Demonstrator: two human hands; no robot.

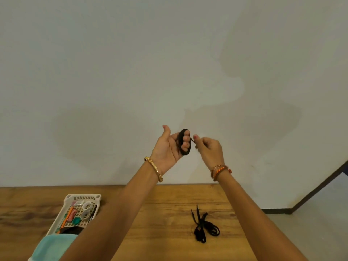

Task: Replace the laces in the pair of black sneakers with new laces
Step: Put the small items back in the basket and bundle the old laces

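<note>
The left hand (170, 146) was raised in front of the wall (131, 72), palm toward the camera, with a black lace (185, 142) wound in a coil around its curled fingers (185, 138); three fingertips showed through the loop and the thumb stood up, clear of the coil. The right hand (209, 149) was just beside it, thumb and forefinger pinching the free end of that lace where it left the coil, the other fingers curled in toward the palm. The two hands were close together, joined only by the short run of lace between them.

A gold bangle (154, 169) sat on the left wrist and orange and copper-coloured bands (220, 171) on the right. Both forearms rose from the bottom of the view over a wooden table (169, 213) that stood against the wall.

On the table, between the forearms and nearer the right one, lay a second lace (204, 227), black, in a loose tangle. At the left a white basket (75, 213) held small odds and ends, too small to tell apart. A pale teal cloth (52, 247) lay at its near end, partly under the left forearm. No sneakers showed.
</note>
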